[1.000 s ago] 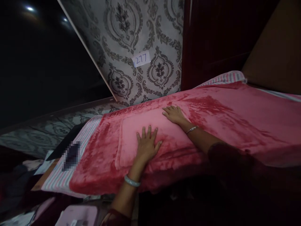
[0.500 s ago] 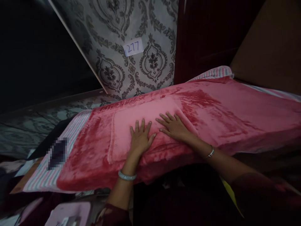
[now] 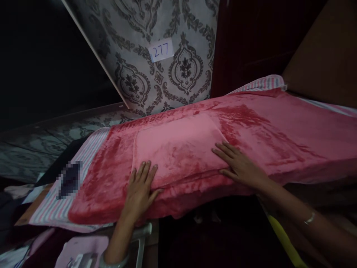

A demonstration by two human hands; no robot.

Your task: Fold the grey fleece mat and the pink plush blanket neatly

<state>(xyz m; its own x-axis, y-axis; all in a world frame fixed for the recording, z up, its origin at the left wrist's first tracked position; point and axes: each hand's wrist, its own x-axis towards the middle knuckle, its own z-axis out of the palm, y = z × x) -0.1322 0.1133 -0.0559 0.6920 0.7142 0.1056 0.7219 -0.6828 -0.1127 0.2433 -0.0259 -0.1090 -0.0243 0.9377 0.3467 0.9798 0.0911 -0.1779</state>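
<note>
A rectangular pink plush cloth (image 3: 178,137) lies flat on the pinkish-red plush blanket (image 3: 103,182) that covers a long surface. My left hand (image 3: 141,191) rests at its near left corner, fingers stretched out and thumb apart. At the near right corner, my right hand (image 3: 241,163) lies with its fingers extended over the cloth and its thumb by the front edge. Neither hand visibly grips anything. The cloth's near side shows layered edges, and darker brushed patches mark its pile.
Striped fabric (image 3: 83,160) shows from under the blanket at the left end, with a blurred-out dark item (image 3: 69,180) on it. A paper marked 277 (image 3: 161,50) hangs on the patterned wall (image 3: 185,70). A pink object (image 3: 83,247) is at the lower left.
Both hands have moved apart and toward me, from the middle of the pink cloth to its near corners. The cloth stays in place, with darker brushed marks now uncovered. The view has shifted slightly.
</note>
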